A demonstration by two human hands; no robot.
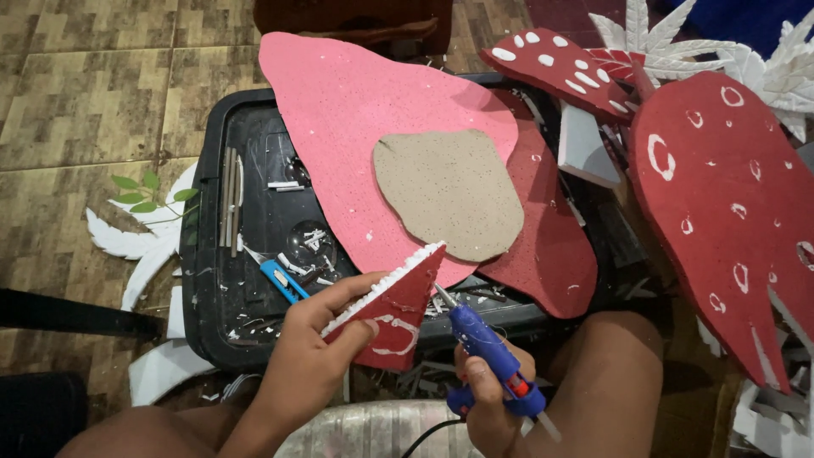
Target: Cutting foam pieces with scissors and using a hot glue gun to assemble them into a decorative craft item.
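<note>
My left hand [315,339] pinches a red triangular foam piece [398,309] with white painted marks and a white foam edge. My right hand [487,390] grips a blue hot glue gun [487,348], whose metal nozzle points up-left and nearly touches the triangle's right edge. Just beyond lies a large pink foam sheet [339,110] with a tan rounded foam piece [449,191] on top, over a black tray [246,246].
A blue utility knife [281,280], thin sticks [229,199] and foam scraps lie in the tray. Red foam mushroom shapes with white spots [721,212] stand at the right, white leaf cutouts [670,42] behind them. A white wing cutout [140,242] lies on the tiled floor.
</note>
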